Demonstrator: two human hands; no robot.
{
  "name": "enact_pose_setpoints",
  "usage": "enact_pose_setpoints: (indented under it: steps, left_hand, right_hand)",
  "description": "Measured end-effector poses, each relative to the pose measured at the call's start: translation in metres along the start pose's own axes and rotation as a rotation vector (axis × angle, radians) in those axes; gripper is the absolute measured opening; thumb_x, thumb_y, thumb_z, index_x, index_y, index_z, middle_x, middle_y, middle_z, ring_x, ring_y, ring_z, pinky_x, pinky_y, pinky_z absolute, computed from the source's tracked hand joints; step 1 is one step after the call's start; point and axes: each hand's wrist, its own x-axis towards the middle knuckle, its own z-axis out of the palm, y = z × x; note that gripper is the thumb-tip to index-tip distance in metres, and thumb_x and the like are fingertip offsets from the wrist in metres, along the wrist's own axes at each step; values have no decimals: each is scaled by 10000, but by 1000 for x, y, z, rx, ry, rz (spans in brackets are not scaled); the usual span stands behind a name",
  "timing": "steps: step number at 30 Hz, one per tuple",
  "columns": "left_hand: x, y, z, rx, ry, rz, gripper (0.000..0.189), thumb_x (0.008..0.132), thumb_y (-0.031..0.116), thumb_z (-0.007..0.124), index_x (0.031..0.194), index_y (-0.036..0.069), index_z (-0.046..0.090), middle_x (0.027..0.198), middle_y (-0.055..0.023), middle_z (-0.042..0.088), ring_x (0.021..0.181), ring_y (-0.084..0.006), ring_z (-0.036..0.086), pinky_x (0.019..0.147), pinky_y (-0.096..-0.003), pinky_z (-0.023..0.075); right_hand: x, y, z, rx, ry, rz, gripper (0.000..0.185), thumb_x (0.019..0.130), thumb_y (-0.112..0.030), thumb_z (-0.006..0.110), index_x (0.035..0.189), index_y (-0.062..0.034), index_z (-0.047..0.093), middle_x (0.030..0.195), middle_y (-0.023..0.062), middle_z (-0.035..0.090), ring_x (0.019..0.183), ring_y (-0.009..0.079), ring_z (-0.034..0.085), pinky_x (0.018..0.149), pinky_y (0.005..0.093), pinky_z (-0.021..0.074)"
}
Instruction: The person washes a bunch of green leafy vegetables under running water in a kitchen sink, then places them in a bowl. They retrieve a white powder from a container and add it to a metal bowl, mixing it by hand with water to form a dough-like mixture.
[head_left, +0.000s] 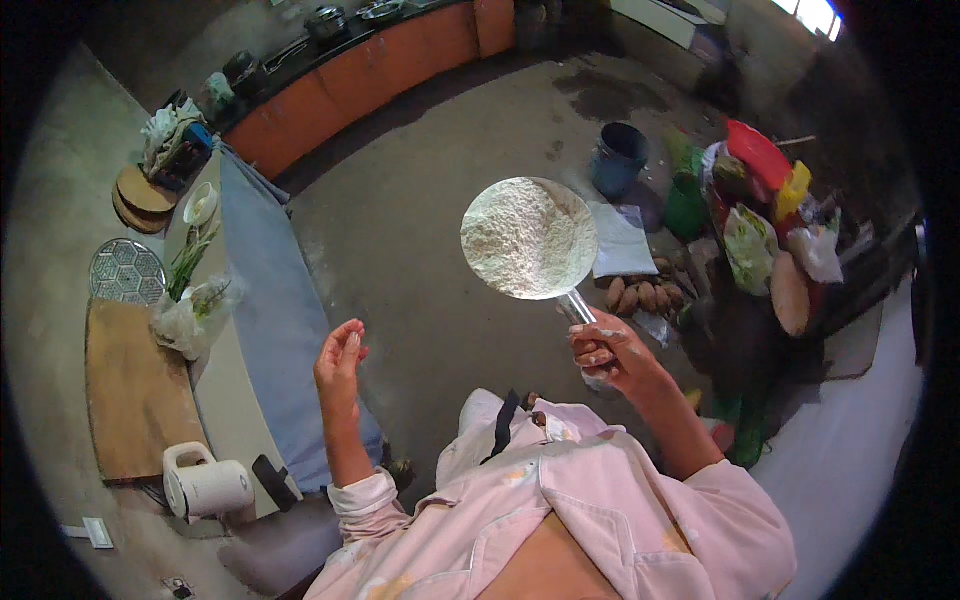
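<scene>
My right hand (611, 352) is closed around the handle of a round metal ladle (576, 306), raised above the floor in front of me. White powder that looks like flour (525, 236) fills the bowl of the ladle, heaped unevenly with a hollow toward the right. White traces cling to the fingers of this hand. My left hand (343, 367) is lifted beside the cloth-fronted counter, apart from it. Its fingers are loosely curled and it holds nothing that I can see.
On the left counter (240, 375) are a cutting board (142, 390), an electric kettle (210, 484), green stalks (187, 259) and a plastic bag (184, 326). To the right stand a dark bucket (619, 161), a white sack (622, 240), brown tubers (641, 296) and bagged vegetables (750, 247). Orange cabinets (382, 67) line the back.
</scene>
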Motion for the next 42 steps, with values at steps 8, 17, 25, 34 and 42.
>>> enact_pose_setpoints:
  steps: [8, 17, 25, 34, 42]
  left_hand:
    - [-8, -22, -37, -17, 29, -35, 226, 931, 141, 545, 1123, 41, 608, 1075, -40, 629, 991, -115, 579, 796, -275, 492]
    - [18, -12, -51, -31, -259, 64, 217, 935, 131, 543, 1115, 29, 607, 1042, -53, 652, 976, -132, 610, 798, -264, 488]
    - [3, -33, -67, -69, -440, 123, 190, 931, 110, 544, 1084, 31, 623, 1020, -40, 651, 932, -104, 603, 780, -255, 487]
    - [-5, -13, -118, -3, -476, 39, 209, 937, 128, 530, 1100, 27, 613, 1038, -61, 643, 966, -138, 606, 783, -273, 508]
    - [0, -8, -170, 56, -406, -79, 223, 931, 149, 544, 1104, 27, 612, 1044, -77, 641, 986, -156, 607, 777, -301, 513]
  right_hand:
    - [-13, 28, 17, -41, 87, -98, 245, 861, -51, 558, 1054, -134, 432, 630, -72, 336, 437, -16, 306, 359, 143, 210]
    - [-29, 83, 55, -65, 199, -227, 187, 886, -54, 526, 1034, -129, 440, 628, -72, 349, 438, -26, 325, 336, 128, 226]
    - [-44, 147, 70, -60, 228, -320, 189, 855, -24, 547, 987, -109, 441, 641, -69, 348, 458, -15, 312, 364, 138, 220]
    - [-67, 191, 124, 51, 305, -277, 189, 870, -26, 546, 983, -143, 449, 637, -64, 334, 469, -16, 320, 344, 118, 224]
    - [-63, 199, 146, 152, 334, -319, 231, 853, -3, 563, 968, -139, 416, 616, -59, 324, 445, -5, 290, 355, 148, 210]
